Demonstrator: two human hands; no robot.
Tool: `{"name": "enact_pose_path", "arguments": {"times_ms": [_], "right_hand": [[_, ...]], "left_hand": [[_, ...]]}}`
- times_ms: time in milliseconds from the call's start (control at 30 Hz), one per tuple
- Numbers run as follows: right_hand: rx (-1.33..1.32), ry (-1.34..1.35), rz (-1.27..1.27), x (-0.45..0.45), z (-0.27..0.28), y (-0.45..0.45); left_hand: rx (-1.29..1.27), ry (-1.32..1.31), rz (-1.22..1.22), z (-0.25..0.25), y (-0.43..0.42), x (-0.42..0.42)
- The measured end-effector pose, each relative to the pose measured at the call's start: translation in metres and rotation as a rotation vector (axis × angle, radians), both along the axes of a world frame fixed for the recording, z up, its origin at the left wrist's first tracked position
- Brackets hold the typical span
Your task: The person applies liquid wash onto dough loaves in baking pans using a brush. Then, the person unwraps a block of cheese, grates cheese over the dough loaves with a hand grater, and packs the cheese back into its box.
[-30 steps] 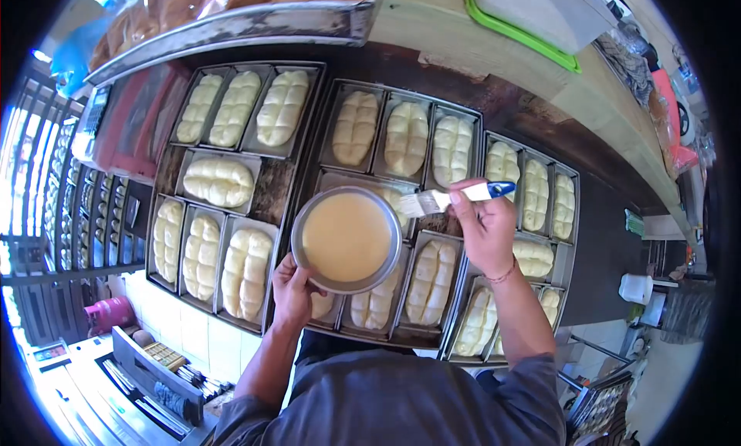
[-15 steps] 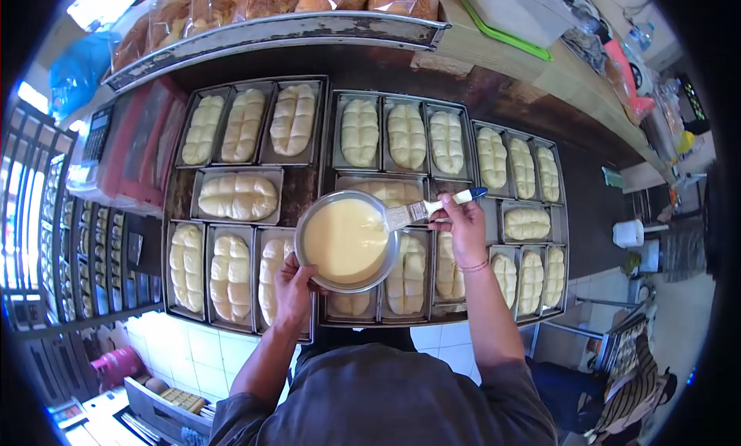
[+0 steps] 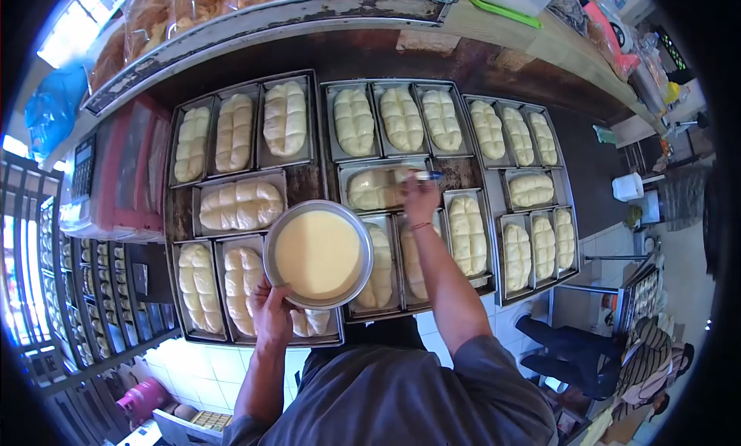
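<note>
Three large trays are lying side by side on the dark desk [image 3: 590,185], carrying tins of segmented dough loaves [image 3: 467,236]. The left hand [image 3: 272,311] is holding the metal bowl [image 3: 318,255] of pale yellow liquid, its fingers clamped on the rim. The right hand [image 3: 419,197] is holding the blurred brush [image 3: 421,176] over the sideways loaf in the middle tray, fingers closed around the handle.

No readable text, labels, brands, numbers or signs. Calculator-like device [image 3: 83,167] at left: key and display markings too small to read. Green item [image 3: 604,134] at the table's far right: any print on it not legible either.
</note>
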State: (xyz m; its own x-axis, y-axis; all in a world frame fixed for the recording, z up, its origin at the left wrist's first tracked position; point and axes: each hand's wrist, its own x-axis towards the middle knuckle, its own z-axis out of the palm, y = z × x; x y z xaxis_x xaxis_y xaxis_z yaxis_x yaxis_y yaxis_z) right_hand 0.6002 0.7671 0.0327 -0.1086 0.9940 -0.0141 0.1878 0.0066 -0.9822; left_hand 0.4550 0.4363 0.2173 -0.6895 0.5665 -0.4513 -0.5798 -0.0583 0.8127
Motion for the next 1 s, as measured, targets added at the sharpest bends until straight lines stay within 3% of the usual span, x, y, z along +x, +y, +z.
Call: {"name": "enact_pose_path", "arguments": {"times_ms": [33,167,233,300,400,500,567,633,667,767,833,967,1000], "right_hand": [[0.181,-0.198,-0.044,0.010,-0.004,0.008],[0.413,-0.442,-0.107,0.036,0.075,-0.004],[0.721,-0.711,0.179,0.017,0.078,-0.025],[0.601,-0.619,0.371,-0.021,0.086,-0.062],[0.691,-0.482,0.394,-0.039,0.097,-0.103],[0.391,-0.246,0.131,-0.024,0.077,-0.100],[0.145,-0.367,-0.135,0.015,0.040,-0.060],[0.371,-0.213,-0.223,0.047,0.065,-0.035],[0.370,-0.215,-0.220,0.046,0.069,-0.035],[0.713,-0.641,-0.017,0.044,0.079,-0.039],[0.666,-0.686,0.256,0.021,0.097,-0.078],[0.496,-0.434,0.345,0.013,0.135,-0.113],[0.350,-0.258,0.234,0.023,0.146,-0.110]], "left_hand": [[0.004,0.000,-0.004,0.001,-0.002,-0.002],[0.017,0.011,0.011,0.001,-0.011,-0.005],[0.023,0.014,0.031,0.000,-0.012,-0.007],[0.027,0.021,0.034,0.002,-0.011,-0.006],[0.025,0.001,0.083,0.008,-0.008,-0.004],[0.031,-0.001,0.054,0.003,-0.010,-0.004],[0.041,0.005,0.052,0.003,-0.011,-0.008],[0.046,0.013,0.036,0.004,-0.011,-0.009],[0.047,0.017,0.024,0.005,-0.011,-0.009],[0.047,0.026,0.022,0.006,-0.007,-0.006],[0.054,0.030,0.024,0.008,-0.005,-0.003],[0.033,0.012,0.048,0.004,0.001,0.005],[0.034,0.002,0.034,0.004,0.003,0.008]]}}
